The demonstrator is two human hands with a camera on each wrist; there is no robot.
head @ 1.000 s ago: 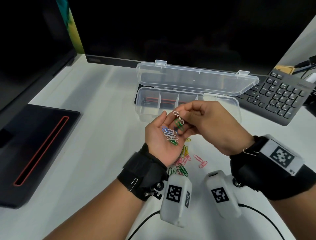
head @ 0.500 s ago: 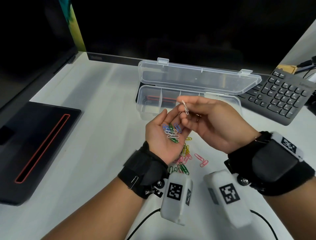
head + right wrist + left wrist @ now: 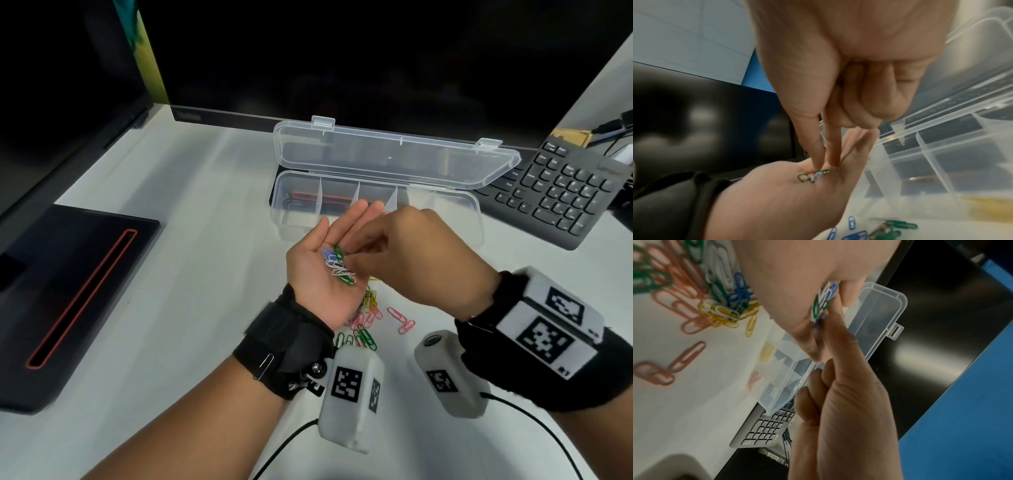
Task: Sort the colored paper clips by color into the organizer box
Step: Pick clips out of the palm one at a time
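Green, white, blue paper clips [image 3: 337, 264] lengthwise along flat upturned left hand [image 3: 322, 274], right hand [image 3: 407, 260] fingers [image 3: 819, 146] pinching them

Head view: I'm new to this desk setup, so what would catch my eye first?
The left hand, palm up at the centre, cradles a small bunch of paper clips while the right hand picks at them. Just behind stands the clear organizer box, lid open, and more loose clips lie on the white desk below the hands.

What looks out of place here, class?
A silver paper clip is hooked on the black left wrist strap, away from the loose clips on the desk and the ones in the left hand.
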